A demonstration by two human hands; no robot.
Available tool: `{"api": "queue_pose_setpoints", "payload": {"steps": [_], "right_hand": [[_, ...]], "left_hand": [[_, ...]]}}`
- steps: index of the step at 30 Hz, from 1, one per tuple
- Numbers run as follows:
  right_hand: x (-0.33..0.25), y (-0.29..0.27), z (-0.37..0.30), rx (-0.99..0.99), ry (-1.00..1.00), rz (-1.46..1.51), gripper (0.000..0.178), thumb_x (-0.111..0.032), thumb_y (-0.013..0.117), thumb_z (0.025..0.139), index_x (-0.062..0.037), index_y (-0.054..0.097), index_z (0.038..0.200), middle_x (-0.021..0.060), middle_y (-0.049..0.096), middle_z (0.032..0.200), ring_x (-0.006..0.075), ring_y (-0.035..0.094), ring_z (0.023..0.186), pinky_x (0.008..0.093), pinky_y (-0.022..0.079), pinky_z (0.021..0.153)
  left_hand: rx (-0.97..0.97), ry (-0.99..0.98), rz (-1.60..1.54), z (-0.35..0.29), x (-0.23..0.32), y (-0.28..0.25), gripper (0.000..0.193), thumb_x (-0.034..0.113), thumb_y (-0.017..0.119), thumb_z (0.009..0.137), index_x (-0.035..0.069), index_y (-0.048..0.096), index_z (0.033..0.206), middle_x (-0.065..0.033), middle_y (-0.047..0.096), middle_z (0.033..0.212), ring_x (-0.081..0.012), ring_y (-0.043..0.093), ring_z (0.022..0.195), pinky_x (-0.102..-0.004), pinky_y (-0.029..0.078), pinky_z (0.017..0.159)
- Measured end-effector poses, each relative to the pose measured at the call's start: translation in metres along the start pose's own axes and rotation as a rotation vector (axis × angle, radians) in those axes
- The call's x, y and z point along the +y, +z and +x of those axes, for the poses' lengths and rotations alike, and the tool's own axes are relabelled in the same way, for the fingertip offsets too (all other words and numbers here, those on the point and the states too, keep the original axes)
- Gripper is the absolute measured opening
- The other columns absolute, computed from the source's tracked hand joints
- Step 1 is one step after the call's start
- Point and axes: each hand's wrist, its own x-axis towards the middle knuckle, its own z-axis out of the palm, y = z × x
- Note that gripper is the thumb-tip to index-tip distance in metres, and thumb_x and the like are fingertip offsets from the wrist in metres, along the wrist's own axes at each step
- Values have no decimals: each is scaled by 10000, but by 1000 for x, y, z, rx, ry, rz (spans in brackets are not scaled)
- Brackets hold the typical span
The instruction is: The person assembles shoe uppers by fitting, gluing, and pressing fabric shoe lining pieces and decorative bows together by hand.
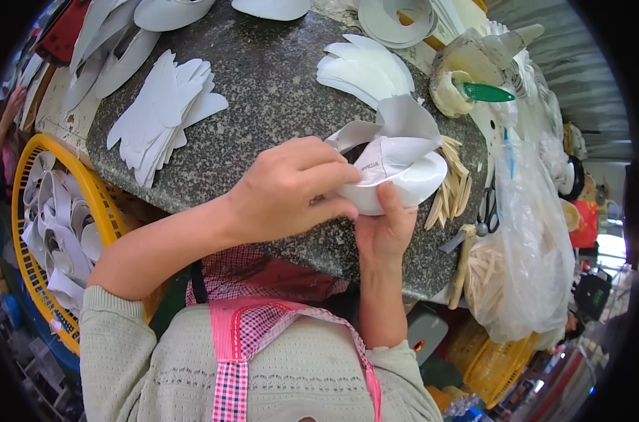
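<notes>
A white shoe upper (414,184) with a pale lining is held above the near part of the speckled stone tabletop (263,91). My right hand (388,228) grips its lower edge from below, thumb pressed on the outside. My left hand (284,186) pinches the upper's near left edge with bent fingers; the fingertips partly hide that edge. Just beyond the upper lies a fanned stack of white cut pieces (358,70). A pile of thin wooden sticks (454,186) rests beside it on the right.
Another stack of white pieces (161,116) lies at left. A yellow basket (98,179) of white uppers stands beside the table. On the right are a glue-crusted pot (449,91) with a green-handled brush (488,92), scissors (489,211), a hammer (460,264) and a clear plastic bag (537,239).
</notes>
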Motion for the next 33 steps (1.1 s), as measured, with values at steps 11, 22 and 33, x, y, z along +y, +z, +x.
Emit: {"api": "queue_pose_setpoints", "payload": {"steps": [11,22,33], "right_hand": [[0,-15,2,-12,173,17,514,-132,602,823,0,369,1261,105,522,1131,238,534,1044,397,440,899],[10,-7,-9,-13,-132,-125,455,-10,721,719,32,510,1119,94,596,994,168,583,877,310,461,817],[14,-13,-20,-73,-28,-222,429,11,724,708,26,544,1096,97,601,1030,154,579,910,270,460,810]], "left_hand": [[-530,-200,-23,-7,-14,-21,232,143,695,702,42,566,866,-80,559,847,-267,548,773,-377,420,661],[-356,-142,-24,-15,-4,-19,232,138,703,689,40,589,865,-91,511,732,-282,517,670,-375,423,576],[-432,-546,-238,6,-11,-12,210,207,643,803,23,546,834,-86,547,635,-177,552,570,-291,421,547]]}}
